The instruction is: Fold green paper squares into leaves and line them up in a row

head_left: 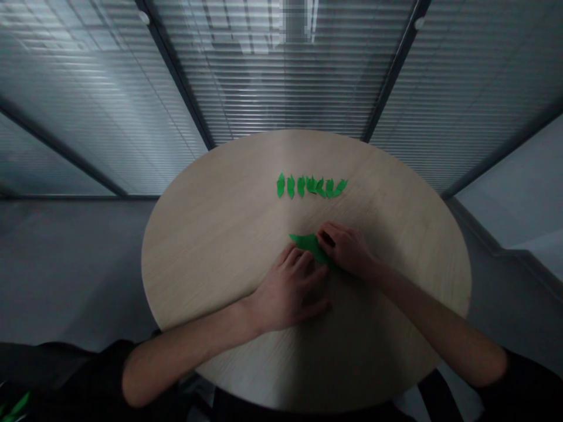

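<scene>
A flat piece of green paper lies near the middle of the round table, with a pointed left end and its right part hidden by my hands. My left hand rests over its near edge, fingers spread and fingertips touching the paper and table. At the paper's right side, my right hand has its fingers curled in a pinch on the edge. Farther back, several small green leaf-shaped pieces form a row; a few at the right overlap.
The round wooden table has a curved edge all around. Behind it stand glass partitions with blinds and dark frames. Something green shows at the lower left corner, too cut off to name.
</scene>
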`<state>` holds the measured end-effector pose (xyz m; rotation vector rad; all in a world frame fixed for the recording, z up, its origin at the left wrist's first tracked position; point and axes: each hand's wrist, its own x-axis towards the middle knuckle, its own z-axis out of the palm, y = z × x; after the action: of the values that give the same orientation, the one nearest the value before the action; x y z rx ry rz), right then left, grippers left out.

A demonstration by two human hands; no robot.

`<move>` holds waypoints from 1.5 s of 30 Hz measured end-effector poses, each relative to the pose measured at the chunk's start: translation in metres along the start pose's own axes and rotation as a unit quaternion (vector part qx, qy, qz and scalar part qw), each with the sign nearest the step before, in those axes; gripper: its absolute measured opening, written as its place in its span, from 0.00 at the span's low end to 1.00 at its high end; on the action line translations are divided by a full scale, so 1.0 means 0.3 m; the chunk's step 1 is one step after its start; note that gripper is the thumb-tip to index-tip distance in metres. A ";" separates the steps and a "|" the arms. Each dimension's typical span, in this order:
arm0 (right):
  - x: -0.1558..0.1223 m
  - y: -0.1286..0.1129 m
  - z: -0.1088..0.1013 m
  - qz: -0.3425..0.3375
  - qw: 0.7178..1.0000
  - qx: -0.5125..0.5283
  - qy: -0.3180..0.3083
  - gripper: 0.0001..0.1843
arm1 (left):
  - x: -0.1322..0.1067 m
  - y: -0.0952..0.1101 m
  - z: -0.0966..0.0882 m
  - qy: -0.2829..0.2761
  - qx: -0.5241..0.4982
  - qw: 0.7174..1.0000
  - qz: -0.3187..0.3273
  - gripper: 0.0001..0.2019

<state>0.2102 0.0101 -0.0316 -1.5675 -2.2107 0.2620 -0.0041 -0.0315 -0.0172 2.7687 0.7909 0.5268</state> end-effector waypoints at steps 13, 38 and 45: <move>0.010 0.001 -0.001 0.035 0.971 0.236 -0.004 0.12 | 0.012 -0.082 0.010 0.131 -0.086 0.982 -0.107 0.23; -0.013 -0.058 -0.058 0.131 0.860 0.492 -0.046 0.18 | 0.057 -0.105 -0.024 0.121 -0.489 0.817 -0.280 0.16; -0.015 -0.065 -0.070 0.107 0.871 0.473 -0.080 0.17 | 0.069 -0.093 -0.038 0.125 -0.495 0.820 -0.258 0.17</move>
<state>0.2040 -0.0026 -0.0063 -1.2027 -1.5454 1.3438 -0.0051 0.0042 -0.0094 1.4744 0.9122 0.8699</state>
